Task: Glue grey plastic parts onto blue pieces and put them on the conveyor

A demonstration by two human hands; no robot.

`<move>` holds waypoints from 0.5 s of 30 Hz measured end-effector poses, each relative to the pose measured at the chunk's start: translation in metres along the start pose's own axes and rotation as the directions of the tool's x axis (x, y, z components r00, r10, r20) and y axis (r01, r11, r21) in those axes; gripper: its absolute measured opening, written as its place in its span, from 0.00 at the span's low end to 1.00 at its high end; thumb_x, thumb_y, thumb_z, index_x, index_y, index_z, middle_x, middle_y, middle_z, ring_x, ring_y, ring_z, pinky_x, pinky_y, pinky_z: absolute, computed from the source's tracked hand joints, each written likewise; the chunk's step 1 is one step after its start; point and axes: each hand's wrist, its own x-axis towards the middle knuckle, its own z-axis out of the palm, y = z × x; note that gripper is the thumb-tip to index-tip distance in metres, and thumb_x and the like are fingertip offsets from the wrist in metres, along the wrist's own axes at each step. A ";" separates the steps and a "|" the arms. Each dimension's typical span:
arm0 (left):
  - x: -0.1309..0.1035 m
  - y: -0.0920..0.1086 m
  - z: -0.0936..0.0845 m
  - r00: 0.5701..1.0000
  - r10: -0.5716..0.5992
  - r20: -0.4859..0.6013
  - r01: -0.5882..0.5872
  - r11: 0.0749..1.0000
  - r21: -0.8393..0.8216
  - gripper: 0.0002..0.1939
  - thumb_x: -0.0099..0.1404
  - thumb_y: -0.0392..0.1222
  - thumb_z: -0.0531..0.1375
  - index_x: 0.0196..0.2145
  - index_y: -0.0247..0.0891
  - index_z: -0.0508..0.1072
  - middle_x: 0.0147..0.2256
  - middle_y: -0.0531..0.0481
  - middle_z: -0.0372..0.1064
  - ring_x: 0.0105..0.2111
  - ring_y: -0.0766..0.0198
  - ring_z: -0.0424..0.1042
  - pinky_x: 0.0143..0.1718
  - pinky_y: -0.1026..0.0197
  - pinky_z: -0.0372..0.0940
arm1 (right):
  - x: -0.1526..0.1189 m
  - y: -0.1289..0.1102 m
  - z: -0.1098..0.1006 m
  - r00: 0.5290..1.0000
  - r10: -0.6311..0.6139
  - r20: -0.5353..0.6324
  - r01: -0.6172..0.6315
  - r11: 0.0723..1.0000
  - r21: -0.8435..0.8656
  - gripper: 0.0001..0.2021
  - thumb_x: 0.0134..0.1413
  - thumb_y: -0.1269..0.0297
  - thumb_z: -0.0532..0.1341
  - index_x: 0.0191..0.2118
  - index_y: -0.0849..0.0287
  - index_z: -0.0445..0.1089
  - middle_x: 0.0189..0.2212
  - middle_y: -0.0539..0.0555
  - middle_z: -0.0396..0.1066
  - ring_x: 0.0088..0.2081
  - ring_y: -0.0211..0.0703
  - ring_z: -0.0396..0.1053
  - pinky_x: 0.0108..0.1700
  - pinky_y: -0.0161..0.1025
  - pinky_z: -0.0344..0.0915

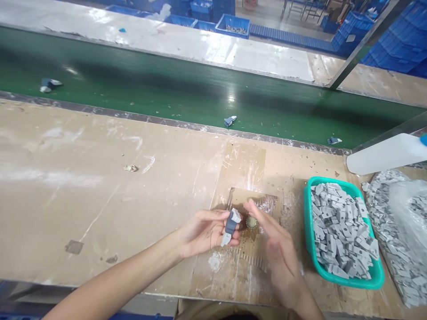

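My left hand is closed on a small plastic part, dark blue-grey in the middle with light grey ends, pinched between thumb and fingers above the table. My right hand, slightly blurred, is just to the right with its fingers stretched out and nothing visible in them. Between the hands lies a small round cap with a crimped rim, on a dark, wet-looking patch of a cardboard piece. To the right of my right hand, a teal basket holds many light grey plastic pieces.
A green conveyor belt runs across beyond the table, carrying several blue-grey parts. Right of the basket lie a clear bag of grey pieces and a white bottle. A metal post rises beyond the belt; blue crates stand behind.
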 end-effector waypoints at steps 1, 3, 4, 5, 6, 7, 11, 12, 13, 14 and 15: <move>0.001 0.000 -0.001 1.000 -0.007 0.004 0.007 1.000 -0.015 0.13 0.56 0.37 0.70 0.36 0.25 0.77 0.31 0.42 0.76 0.29 0.60 0.78 0.35 0.61 0.73 | -0.004 0.001 -0.004 0.999 -0.015 -0.036 0.014 1.000 -0.009 0.27 0.71 0.46 0.42 0.68 0.49 0.58 0.64 0.54 0.65 0.65 0.47 0.62 0.65 0.47 0.63; 0.002 -0.001 -0.002 1.000 -0.003 0.012 0.003 0.999 -0.045 0.12 0.56 0.37 0.70 0.35 0.25 0.76 0.29 0.44 0.75 0.29 0.61 0.78 0.35 0.62 0.73 | -0.014 0.003 -0.015 0.994 -0.048 -0.098 0.045 0.998 -0.036 0.27 0.72 0.48 0.41 0.66 0.50 0.61 0.61 0.54 0.69 0.62 0.48 0.66 0.62 0.46 0.67; 0.002 -0.002 -0.002 1.000 0.008 0.015 -0.007 0.998 -0.058 0.12 0.56 0.36 0.70 0.35 0.25 0.76 0.29 0.44 0.75 0.28 0.62 0.77 0.34 0.63 0.73 | -0.020 0.004 -0.021 0.990 -0.062 -0.123 0.056 0.997 -0.050 0.27 0.72 0.48 0.40 0.65 0.51 0.63 0.59 0.55 0.71 0.61 0.48 0.68 0.60 0.45 0.69; 0.003 -0.002 -0.002 1.000 0.022 0.015 -0.021 0.997 -0.071 0.12 0.56 0.36 0.70 0.34 0.25 0.75 0.28 0.45 0.74 0.28 0.62 0.77 0.33 0.63 0.74 | -0.026 0.006 -0.027 0.986 -0.076 -0.149 0.067 0.996 -0.064 0.28 0.72 0.49 0.39 0.65 0.51 0.64 0.57 0.55 0.72 0.59 0.48 0.70 0.58 0.44 0.71; 0.004 -0.001 -0.003 0.999 0.036 0.011 -0.035 0.996 -0.084 0.12 0.57 0.36 0.70 0.34 0.25 0.75 0.28 0.45 0.74 0.27 0.63 0.77 0.32 0.64 0.74 | -0.032 0.007 -0.033 0.981 -0.091 -0.169 0.079 0.994 -0.077 0.28 0.72 0.50 0.39 0.64 0.51 0.65 0.56 0.56 0.74 0.58 0.47 0.71 0.56 0.43 0.72; 0.004 -0.001 -0.003 0.999 0.046 0.002 -0.045 0.994 -0.097 0.12 0.57 0.36 0.70 0.34 0.25 0.74 0.28 0.45 0.74 0.27 0.63 0.78 0.32 0.65 0.74 | -0.038 0.008 -0.038 0.978 -0.102 -0.183 0.087 0.992 -0.088 0.28 0.73 0.50 0.38 0.63 0.52 0.66 0.54 0.56 0.75 0.57 0.47 0.72 0.55 0.42 0.73; 0.006 0.000 -0.006 0.997 0.070 -0.032 -0.074 0.984 -0.161 0.11 0.59 0.36 0.69 0.34 0.26 0.73 0.27 0.47 0.73 0.27 0.64 0.78 0.32 0.68 0.75 | -0.054 0.011 -0.052 0.969 -0.082 -0.235 0.063 0.994 -0.085 0.27 0.73 0.52 0.39 0.60 0.53 0.70 0.52 0.56 0.76 0.55 0.47 0.73 0.55 0.43 0.72; 0.007 0.000 -0.006 0.996 0.080 -0.040 -0.086 0.981 -0.174 0.10 0.60 0.35 0.69 0.34 0.26 0.73 0.27 0.47 0.73 0.27 0.65 0.78 0.32 0.68 0.75 | -0.056 0.012 -0.055 0.967 -0.079 -0.244 0.062 0.995 -0.077 0.27 0.73 0.52 0.40 0.59 0.53 0.70 0.52 0.57 0.76 0.55 0.48 0.74 0.54 0.44 0.72; 0.008 0.000 -0.006 0.994 0.093 -0.049 -0.100 0.978 -0.183 0.09 0.60 0.35 0.68 0.34 0.26 0.73 0.26 0.48 0.73 0.28 0.65 0.78 0.33 0.69 0.75 | -0.059 0.014 -0.057 0.966 -0.082 -0.247 0.066 0.995 -0.074 0.26 0.72 0.51 0.41 0.59 0.53 0.71 0.51 0.57 0.77 0.54 0.50 0.74 0.53 0.45 0.73; 0.008 -0.001 -0.006 0.993 0.106 -0.059 -0.115 0.976 -0.185 0.08 0.61 0.34 0.68 0.34 0.26 0.73 0.26 0.48 0.73 0.28 0.66 0.77 0.33 0.69 0.75 | -0.063 0.018 -0.061 0.967 -0.086 -0.242 0.069 0.995 -0.077 0.26 0.72 0.50 0.42 0.58 0.52 0.71 0.51 0.57 0.77 0.53 0.52 0.75 0.51 0.47 0.74; 0.008 -0.001 -0.006 0.990 0.117 -0.072 -0.128 0.976 -0.177 0.07 0.61 0.34 0.67 0.34 0.26 0.73 0.26 0.48 0.73 0.28 0.66 0.77 0.33 0.69 0.75 | -0.067 0.022 -0.065 0.967 -0.090 -0.237 0.070 0.993 -0.092 0.26 0.71 0.49 0.43 0.58 0.52 0.72 0.50 0.58 0.77 0.51 0.54 0.76 0.48 0.49 0.75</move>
